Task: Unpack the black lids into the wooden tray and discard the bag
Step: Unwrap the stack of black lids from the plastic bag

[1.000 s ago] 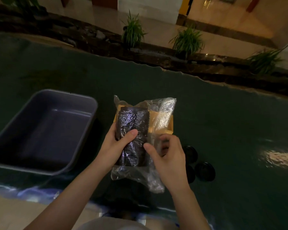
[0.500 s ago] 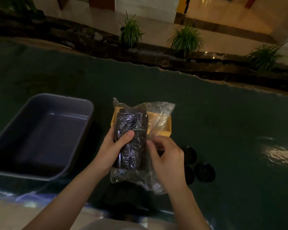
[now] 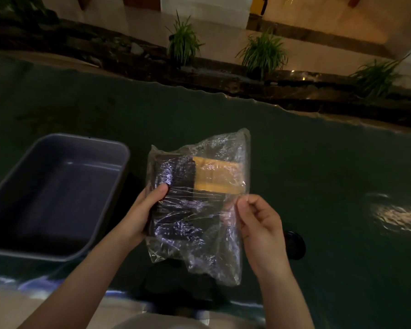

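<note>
A clear plastic bag (image 3: 214, 233) is held upright above the dark table. Inside its left half sits a dark stack of black lids (image 3: 173, 176). My left hand (image 3: 145, 210) grips the bag's left side around that stack, thumb on the front. My right hand (image 3: 259, 224) pinches the bag's right edge between thumb and fingers and stretches it sideways. Through the plastic shows the wooden tray (image 3: 217, 176), lying on the table behind the bag. One loose black lid (image 3: 294, 244) lies on the table just right of my right hand.
A grey plastic bin (image 3: 45, 193) stands at the left, close to my left forearm. The dark table (image 3: 330, 174) stretches right and back to a wavy far edge. Potted plants (image 3: 183, 41) and a stone ledge lie beyond it.
My right hand moved rightward from the middle of the bag to its right edge, spreading the plastic wide. The bag rose a little. Two of the loose lids are now hidden behind my hand.
</note>
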The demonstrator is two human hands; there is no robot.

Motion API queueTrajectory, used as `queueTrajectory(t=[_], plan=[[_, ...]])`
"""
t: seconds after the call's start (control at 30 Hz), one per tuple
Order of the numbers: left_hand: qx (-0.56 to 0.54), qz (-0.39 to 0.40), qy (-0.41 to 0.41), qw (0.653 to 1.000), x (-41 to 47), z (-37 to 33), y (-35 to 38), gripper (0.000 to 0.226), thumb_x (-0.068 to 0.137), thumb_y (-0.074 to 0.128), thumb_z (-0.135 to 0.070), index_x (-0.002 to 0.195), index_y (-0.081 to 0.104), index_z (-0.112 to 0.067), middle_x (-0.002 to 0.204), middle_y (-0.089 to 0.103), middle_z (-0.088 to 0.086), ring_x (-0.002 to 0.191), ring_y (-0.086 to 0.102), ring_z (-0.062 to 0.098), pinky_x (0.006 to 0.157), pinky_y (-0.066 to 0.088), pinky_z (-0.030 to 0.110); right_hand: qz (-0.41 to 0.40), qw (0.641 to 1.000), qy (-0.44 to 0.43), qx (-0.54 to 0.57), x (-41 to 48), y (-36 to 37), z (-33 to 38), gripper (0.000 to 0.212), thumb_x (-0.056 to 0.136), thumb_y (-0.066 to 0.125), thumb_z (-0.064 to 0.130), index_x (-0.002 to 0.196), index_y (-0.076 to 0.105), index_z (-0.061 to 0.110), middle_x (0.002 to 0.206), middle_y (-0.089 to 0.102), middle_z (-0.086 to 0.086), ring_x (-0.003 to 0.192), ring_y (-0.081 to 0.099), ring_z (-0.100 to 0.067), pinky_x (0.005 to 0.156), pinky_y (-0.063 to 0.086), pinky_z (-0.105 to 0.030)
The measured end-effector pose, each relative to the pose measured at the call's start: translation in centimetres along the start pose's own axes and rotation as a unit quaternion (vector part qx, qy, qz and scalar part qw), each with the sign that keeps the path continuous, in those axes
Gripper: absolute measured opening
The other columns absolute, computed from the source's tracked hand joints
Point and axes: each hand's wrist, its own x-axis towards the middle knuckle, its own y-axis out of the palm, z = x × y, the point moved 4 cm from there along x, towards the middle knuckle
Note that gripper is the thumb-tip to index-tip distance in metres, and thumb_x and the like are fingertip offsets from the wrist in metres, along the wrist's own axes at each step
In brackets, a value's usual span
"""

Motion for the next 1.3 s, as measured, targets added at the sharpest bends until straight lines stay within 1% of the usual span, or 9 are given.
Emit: queueTrajectory(t=[0.1, 0.17, 0.37, 0.47, 0.57, 0.7, 0.87, 1.07, 1.3], plan=[[-0.007, 0.025, -0.062, 0.998, 0.6, 1.4, -0.7, 0.087, 0.054, 0.093, -0.061, 0.130, 0.067, -0.025, 0.125, 0.075, 0.012, 0.113, 0.073, 0.032, 0.080, 0.063, 0.041, 0.005, 0.997, -0.039, -0.066, 0.5, 0.1, -0.2, 0.017, 0.099, 0.062, 0.019, 0.087, 0.073, 0.021, 0.073, 0.067, 0.004, 0.065, 0.057, -0.007, 0.065, 0.047, -0.019], [-0.013, 0.037, -0.100, 0.994, 1.1, 2.5, -1.5, 0.070, 0.059, 0.092, -0.058, 0.119, 0.076, -0.027, 0.123, 0.076, 0.010, 0.112, 0.073, 0.030, 0.079, 0.063, 0.040, 0.027, 0.996, -0.035, -0.080, 0.8, 0.5, -0.9, 0.018, 0.101, 0.061, 0.015, 0.088, 0.074, 0.020, 0.074, 0.069, 0.005, 0.066, 0.059, -0.006, 0.065, 0.049, -0.017], [0.022, -0.054, -0.112, 0.992, 2.2, 5.8, -3.4, 0.076, 0.074, 0.086, -0.045, 0.136, 0.059, -0.013, 0.129, 0.073, 0.012, 0.116, 0.071, 0.031, 0.105, 0.050, 0.051, 0.041, 0.996, 0.053, -0.052, 1.4, 2.4, -4.6, 0.016, 0.102, 0.059, 0.010, 0.095, 0.074, 0.008, 0.085, 0.070, -0.017, 0.081, 0.062, -0.023, 0.081, 0.052, -0.039], [0.181, -0.097, -0.066, 0.977, 1.5, 5.9, -2.9, 0.064, 0.084, 0.080, -0.035, 0.140, 0.054, -0.017, 0.131, 0.065, 0.002, 0.120, 0.063, 0.021, 0.111, 0.046, 0.046, 0.031, 0.995, 0.092, -0.034, 1.1, 3.0, -6.4, 0.018, 0.101, 0.061, 0.011, 0.094, 0.077, 0.011, 0.093, 0.075, -0.016, 0.087, 0.067, -0.028, 0.089, 0.054, -0.045], [0.385, -0.113, 0.055, 0.914, 0.7, 5.0, -1.4, 0.036, 0.092, 0.074, -0.025, 0.127, 0.065, -0.021, 0.117, 0.065, -0.002, 0.103, 0.065, 0.012, 0.094, 0.052, 0.032, 0.021, 0.991, 0.094, -0.089, 0.8, 3.0, -8.0, 0.015, 0.100, 0.063, 0.012, 0.096, 0.078, 0.009, 0.092, 0.077, -0.015, 0.084, 0.071, -0.024, 0.085, 0.057, -0.042], [0.292, 0.016, 0.042, 0.955, -0.3, 6.2, 1.4, 0.017, 0.102, 0.059, -0.011, 0.112, 0.073, -0.012, 0.093, 0.075, 0.004, 0.079, 0.070, 0.011, 0.069, 0.056, 0.028, 0.016, 0.988, 0.076, -0.133, 0.3, 2.8, -9.5, 0.018, 0.100, 0.062, 0.004, 0.096, 0.079, 0.010, 0.091, 0.079, -0.011, 0.084, 0.073, -0.020, 0.080, 0.058, -0.032], [0.223, 0.013, 0.044, 0.974, -0.6, 7.0, 1.8, 0.021, 0.096, 0.065, 0.001, 0.110, 0.074, -0.012, 0.100, 0.077, 0.006, 0.085, 0.072, 0.014, 0.069, 0.059, 0.024, 0.002, 0.970, 0.043, -0.241, 0.1, 1.1, -10.6, 0.017, 0.097, 0.068, 0.010, 0.091, 0.078, 0.021, 0.085, 0.078, -0.002, 0.080, 0.073, -0.021, 0.075, 0.058, -0.038], [0.281, 0.004, 0.053, 0.958, -0.3, 7.6, 1.7, 0.017, 0.085, 0.078, 0.002, 0.083, 0.071, -0.013, 0.078, 0.073, 0.000, 0.070, 0.069, 0.010, 0.062, 0.055, 0.021, -0.015, 0.963, 0.064, -0.263, -1.1, 0.7, -11.8, 0.028, 0.093, 0.073, 0.007, 0.082, 0.075, 0.033, 0.081, 0.077, 0.005, 0.075, 0.072, -0.011, 0.074, 0.058, -0.036], [0.303, 0.007, 0.124, 0.945, -0.3, 6.5, 2.0, 0.010, 0.093, 0.072, -0.011, 0.098, 0.075, -0.019, 0.084, 0.075, 0.006, 0.071, 0.069, 0.014, 0.070, 0.058, 0.028, -0.026, 0.944, -0.022, -0.327, -0.9, 1.9, -10.2, 0.025, 0.096, 0.070, 0.014, 0.085, 0.070, 0.036, 0.081, 0.074, 0.018, 0.072, 0.069, -0.004, 0.063, 0.049, -0.012]])
